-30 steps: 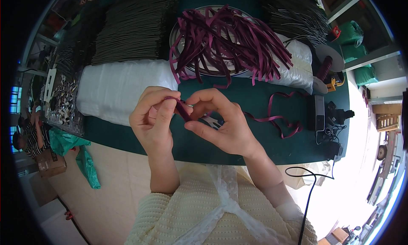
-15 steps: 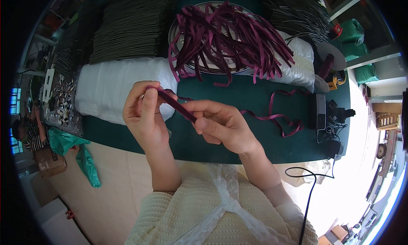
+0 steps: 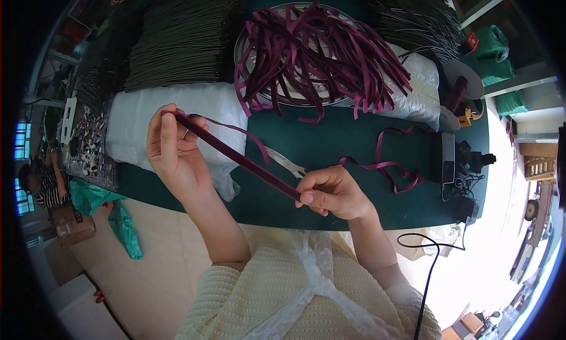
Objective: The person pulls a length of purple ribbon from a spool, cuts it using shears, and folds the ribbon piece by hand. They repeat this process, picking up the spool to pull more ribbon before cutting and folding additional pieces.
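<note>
The ribbon is burgundy, the table dark green, the sweater dotted cream.

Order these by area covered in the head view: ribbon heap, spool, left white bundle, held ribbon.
1. Ribbon heap
2. Left white bundle
Then spool and held ribbon, unranked: nearness to the camera makes it unsure.

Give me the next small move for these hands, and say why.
Probably bring the right hand to the loose tail: it trails free from the left hand, while the maroon ribbon is stretched straight between both hands.
</note>
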A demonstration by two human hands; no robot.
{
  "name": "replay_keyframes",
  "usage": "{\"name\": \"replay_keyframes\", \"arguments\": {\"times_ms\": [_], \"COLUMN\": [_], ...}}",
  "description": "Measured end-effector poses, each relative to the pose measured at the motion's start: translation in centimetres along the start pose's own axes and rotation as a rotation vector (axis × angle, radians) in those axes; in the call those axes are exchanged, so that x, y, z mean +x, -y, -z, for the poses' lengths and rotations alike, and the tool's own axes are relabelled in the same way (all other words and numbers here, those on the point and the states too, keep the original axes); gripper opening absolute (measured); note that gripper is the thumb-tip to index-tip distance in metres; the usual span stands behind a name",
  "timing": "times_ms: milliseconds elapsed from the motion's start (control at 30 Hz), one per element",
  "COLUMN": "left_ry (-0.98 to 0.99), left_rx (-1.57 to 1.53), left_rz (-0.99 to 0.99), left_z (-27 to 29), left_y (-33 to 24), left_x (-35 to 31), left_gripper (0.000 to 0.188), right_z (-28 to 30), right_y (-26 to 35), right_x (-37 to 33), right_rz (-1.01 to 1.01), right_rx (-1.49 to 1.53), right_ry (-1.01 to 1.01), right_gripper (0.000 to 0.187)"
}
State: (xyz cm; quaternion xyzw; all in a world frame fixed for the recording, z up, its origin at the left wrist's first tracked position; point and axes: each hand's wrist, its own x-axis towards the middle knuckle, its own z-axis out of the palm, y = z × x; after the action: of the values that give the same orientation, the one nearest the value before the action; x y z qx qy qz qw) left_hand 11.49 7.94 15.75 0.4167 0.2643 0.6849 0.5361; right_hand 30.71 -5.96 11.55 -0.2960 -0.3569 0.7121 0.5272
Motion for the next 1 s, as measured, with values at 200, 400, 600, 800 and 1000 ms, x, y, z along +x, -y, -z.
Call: {"name": "replay_keyframes", "arguments": {"times_ms": [200, 400, 600, 800, 1000], "left_ry": [-0.025, -0.002, 0.005, 0.033, 0.054], "left_rx": [-0.034, -0.038, -0.037, -0.039, -0.056], "left_rz": [-0.003, -0.003, -0.015, -0.063, -0.095], "left_z": [1.3, 1.4, 1.1, 1.0, 0.3], "left_y": [-0.1, 0.0, -0.1, -1.0, -1.2], "left_x": [1.7, 2.3, 2.4, 2.8, 3.4], "left_gripper": [0.019, 0.019, 0.019, 0.019, 0.019], "right_z": [2.4, 4.5, 6.2, 8.0, 8.3], "right_y": [0.0, 0.5, 0.2, 0.5, 0.0], "right_x": [-2.6, -5.2, -7.2, -9.7, -11.3], "right_rz": [0.000, 0.019, -0.126, -0.246, -0.094], "right_rx": [-0.098, -0.271, -0.417, -0.625, -0.665], "right_ry": [0.080, 0.249, 0.271, 0.160, 0.051], "right_gripper": [0.011, 0.017, 0.014, 0.012, 0.013]}}
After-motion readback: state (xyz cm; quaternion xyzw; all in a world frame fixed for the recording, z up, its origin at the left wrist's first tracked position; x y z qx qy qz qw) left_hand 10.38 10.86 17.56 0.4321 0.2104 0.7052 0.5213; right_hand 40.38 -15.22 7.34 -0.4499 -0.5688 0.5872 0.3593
